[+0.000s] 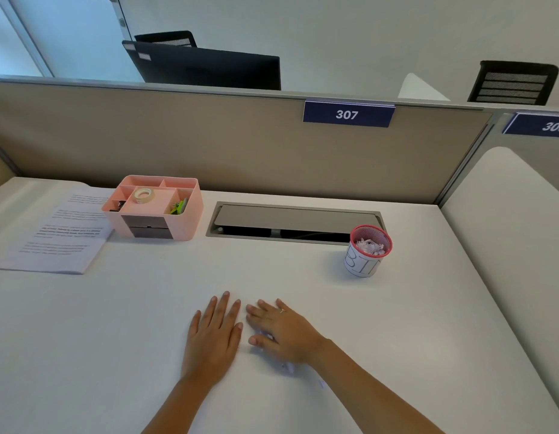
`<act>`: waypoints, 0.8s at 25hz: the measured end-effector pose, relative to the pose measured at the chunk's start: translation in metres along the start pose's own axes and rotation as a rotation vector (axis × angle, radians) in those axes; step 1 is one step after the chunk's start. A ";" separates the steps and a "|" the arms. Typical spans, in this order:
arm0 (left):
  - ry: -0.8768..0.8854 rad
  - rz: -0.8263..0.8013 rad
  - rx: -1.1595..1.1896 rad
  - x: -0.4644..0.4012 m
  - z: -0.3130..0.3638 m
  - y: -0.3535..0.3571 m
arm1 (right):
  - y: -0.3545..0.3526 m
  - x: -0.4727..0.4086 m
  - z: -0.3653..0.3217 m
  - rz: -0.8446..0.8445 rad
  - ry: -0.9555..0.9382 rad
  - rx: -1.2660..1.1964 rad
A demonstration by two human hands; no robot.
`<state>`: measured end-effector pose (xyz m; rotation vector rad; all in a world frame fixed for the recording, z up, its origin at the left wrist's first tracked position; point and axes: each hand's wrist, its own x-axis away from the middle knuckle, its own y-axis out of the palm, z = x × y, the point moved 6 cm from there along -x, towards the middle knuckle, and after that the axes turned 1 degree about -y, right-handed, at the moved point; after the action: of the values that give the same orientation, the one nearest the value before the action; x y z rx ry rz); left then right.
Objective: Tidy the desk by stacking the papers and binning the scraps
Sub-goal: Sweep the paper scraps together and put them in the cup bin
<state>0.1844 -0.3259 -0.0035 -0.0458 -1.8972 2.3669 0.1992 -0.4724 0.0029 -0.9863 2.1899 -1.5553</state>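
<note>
A stack of printed papers [57, 238] lies flat at the desk's far left. A small red mesh cup labelled BIN [367, 252] stands at the right, holding torn paper scraps [370, 246]. My left hand [214, 336] rests palm down on the desk in the middle, fingers spread. My right hand [284, 332] lies flat beside it, fingers apart, covering small white scraps; a few bits [289, 368] show at its edge and by the wrist. Neither hand grips anything.
A pink desk organiser [156, 208] with tape and clips sits beside the papers. A grey cable hatch [293, 222] is sunk into the white desk [115, 324] behind the bin. A beige partition [209, 142] closes the back.
</note>
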 end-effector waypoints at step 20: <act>-0.003 0.036 0.018 -0.004 -0.008 0.000 | 0.028 0.074 0.001 0.319 0.442 0.047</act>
<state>0.1893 -0.3185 -0.0058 -0.0758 -1.8922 2.4074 0.1354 -0.5171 -0.0119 -0.2683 2.4228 -1.7790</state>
